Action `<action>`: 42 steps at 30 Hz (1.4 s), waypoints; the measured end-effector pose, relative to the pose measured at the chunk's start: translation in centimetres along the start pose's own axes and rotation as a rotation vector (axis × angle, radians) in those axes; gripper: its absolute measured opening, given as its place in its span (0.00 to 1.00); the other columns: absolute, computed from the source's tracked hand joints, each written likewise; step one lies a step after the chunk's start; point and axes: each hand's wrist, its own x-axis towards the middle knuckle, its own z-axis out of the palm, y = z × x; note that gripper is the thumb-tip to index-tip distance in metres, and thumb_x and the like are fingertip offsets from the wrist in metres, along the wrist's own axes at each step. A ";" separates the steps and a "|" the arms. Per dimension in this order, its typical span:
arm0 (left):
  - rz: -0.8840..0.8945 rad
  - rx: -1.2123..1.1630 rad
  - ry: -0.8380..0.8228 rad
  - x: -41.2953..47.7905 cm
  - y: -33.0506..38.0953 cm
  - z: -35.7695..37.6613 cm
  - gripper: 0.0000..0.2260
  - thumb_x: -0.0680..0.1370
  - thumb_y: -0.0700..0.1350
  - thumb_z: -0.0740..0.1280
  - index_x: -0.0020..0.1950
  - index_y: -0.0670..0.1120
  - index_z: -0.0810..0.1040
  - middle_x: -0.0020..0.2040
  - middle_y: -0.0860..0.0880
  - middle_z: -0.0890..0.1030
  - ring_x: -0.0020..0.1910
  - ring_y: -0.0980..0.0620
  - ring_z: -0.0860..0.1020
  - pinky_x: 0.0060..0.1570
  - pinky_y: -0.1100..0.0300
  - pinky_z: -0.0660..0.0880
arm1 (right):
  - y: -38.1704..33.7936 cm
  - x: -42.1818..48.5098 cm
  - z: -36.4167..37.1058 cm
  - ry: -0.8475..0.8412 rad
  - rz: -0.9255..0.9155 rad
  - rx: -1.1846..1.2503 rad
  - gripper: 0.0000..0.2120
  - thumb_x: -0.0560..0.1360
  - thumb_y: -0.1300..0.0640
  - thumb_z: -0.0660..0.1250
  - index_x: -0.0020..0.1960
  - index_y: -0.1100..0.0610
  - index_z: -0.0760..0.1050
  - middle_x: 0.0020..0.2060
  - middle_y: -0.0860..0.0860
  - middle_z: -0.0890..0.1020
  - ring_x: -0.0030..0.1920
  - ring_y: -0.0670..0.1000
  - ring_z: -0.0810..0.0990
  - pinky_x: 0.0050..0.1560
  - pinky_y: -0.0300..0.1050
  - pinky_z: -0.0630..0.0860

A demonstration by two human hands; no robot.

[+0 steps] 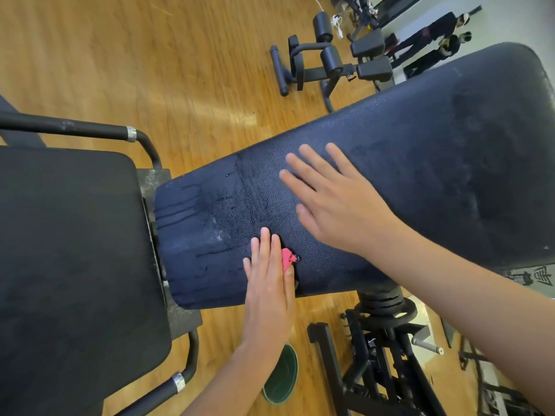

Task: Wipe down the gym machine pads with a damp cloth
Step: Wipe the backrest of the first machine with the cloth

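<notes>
Pink cloth (287, 257) on the wet dark pad (450, 151), pressed under the flat left hand (268, 283), fingers (265, 250) straight; right hand (336, 205) rests flat on the pad, fingers spread, grasping nothing.

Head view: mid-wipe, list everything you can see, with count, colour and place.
back pad: one, dark navy, wet streaks near its left end, centre to upper right
seat pad: one, black, left
cloth: one, pink, on the back pad's near edge
frame bars: two, black with silver bands, around the seat pad
machine base: one, black, under the back pad
second machine: one, black, far top centre
green round object: one, on the floor, bottom centre
floor: wooden, orange-brown
people: a few, dark clothes, top right
left hand: flat on the cloth
right hand: flat on the back pad
</notes>
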 end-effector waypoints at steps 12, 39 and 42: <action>-0.061 -0.234 0.213 6.5 -2.4 -4.0 0.24 0.87 0.55 0.48 0.83 0.55 0.48 0.83 0.60 0.48 0.82 0.60 0.48 0.80 0.53 0.44 | 0.3 1.2 1.9 -0.031 0.042 -0.089 0.30 0.84 0.45 0.46 0.83 0.55 0.56 0.82 0.57 0.56 0.82 0.61 0.52 0.79 0.66 0.49; -0.079 -0.006 0.145 12.8 -0.5 -5.4 0.25 0.88 0.50 0.48 0.84 0.46 0.49 0.84 0.51 0.46 0.83 0.53 0.44 0.81 0.42 0.47 | 0.0 1.3 1.9 -0.017 0.030 -0.079 0.30 0.84 0.46 0.43 0.84 0.54 0.51 0.82 0.59 0.54 0.82 0.63 0.50 0.79 0.67 0.47; -0.075 -0.030 0.152 13.2 -0.2 -5.9 0.24 0.88 0.49 0.48 0.84 0.45 0.49 0.84 0.49 0.47 0.83 0.52 0.44 0.81 0.44 0.44 | -0.1 1.3 1.7 -0.021 0.036 -0.076 0.30 0.84 0.46 0.43 0.84 0.54 0.51 0.82 0.58 0.54 0.82 0.63 0.50 0.79 0.67 0.47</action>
